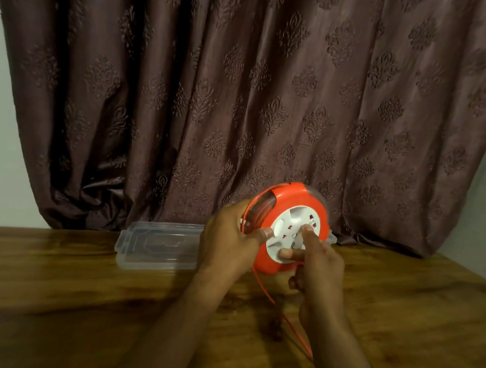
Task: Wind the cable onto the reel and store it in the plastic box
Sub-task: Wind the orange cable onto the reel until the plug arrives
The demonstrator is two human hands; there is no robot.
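Gripping reel [288,226], left hand [227,241]; right hand [316,268] fingers on hub.

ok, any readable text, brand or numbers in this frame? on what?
None readable.
Reel: the white hub shows only socket holes and moulded shapes; any marking is too small and blurred.
Clear lid: raised relief, no legible letters.
Curtain: embossed pattern only, no text.

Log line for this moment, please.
phase: winding | left hand: holds reel | right hand: on white hub | cable: trails loose over table | plastic box: behind, unused
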